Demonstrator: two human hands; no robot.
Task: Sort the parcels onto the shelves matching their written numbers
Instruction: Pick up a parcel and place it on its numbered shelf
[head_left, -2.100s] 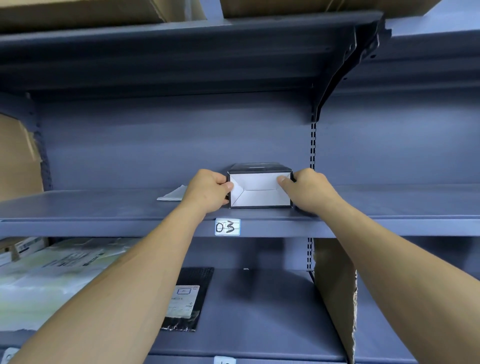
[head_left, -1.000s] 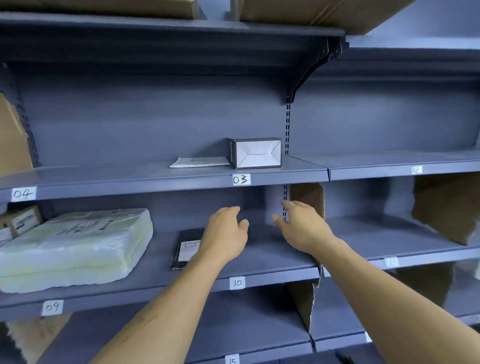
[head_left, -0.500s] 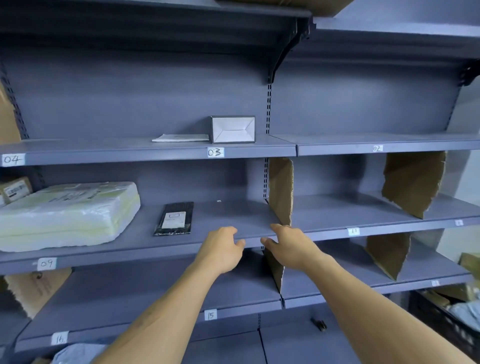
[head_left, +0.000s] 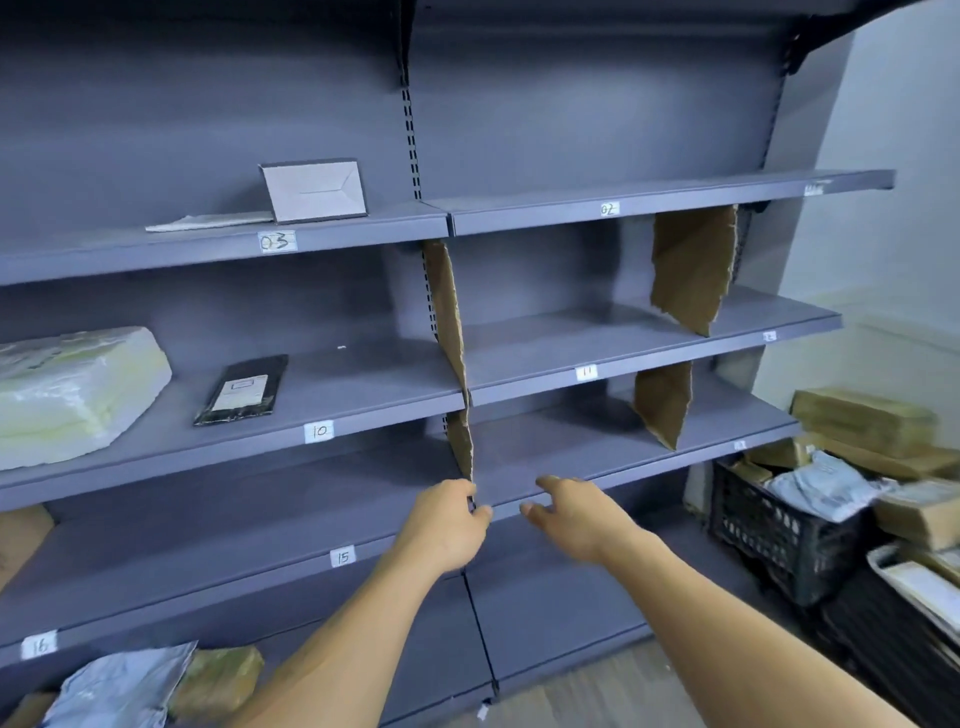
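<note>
A small white-faced box (head_left: 314, 190) stands on the grey shelf labelled 03 (head_left: 277, 241), beside a flat white envelope (head_left: 208, 221). Both my hands are empty and hover in front of the shelf labelled 15 (head_left: 342, 557). My left hand (head_left: 445, 522) has loosely curled fingers. My right hand (head_left: 574, 512) has relaxed, spread fingers. A black flat parcel (head_left: 243, 389) lies on shelf 10 (head_left: 318, 431), and a bulky pale plastic-wrapped parcel (head_left: 67, 389) sits to its left. Further parcels fill a black crate (head_left: 769, 535) at the right.
Torn cardboard dividers (head_left: 449, 322) (head_left: 691, 265) stand between shelf bays. Brown boxes (head_left: 862, 421) and a grey mailer bag (head_left: 826, 486) pile up at the right by the wall. A grey bag (head_left: 119, 688) and a brown parcel (head_left: 218, 680) lie at the bottom left.
My hands let go of the white box on shelf 03 and dropped down in front of the lower shelves. My view has swung back and to the right, bringing the crate into sight.
</note>
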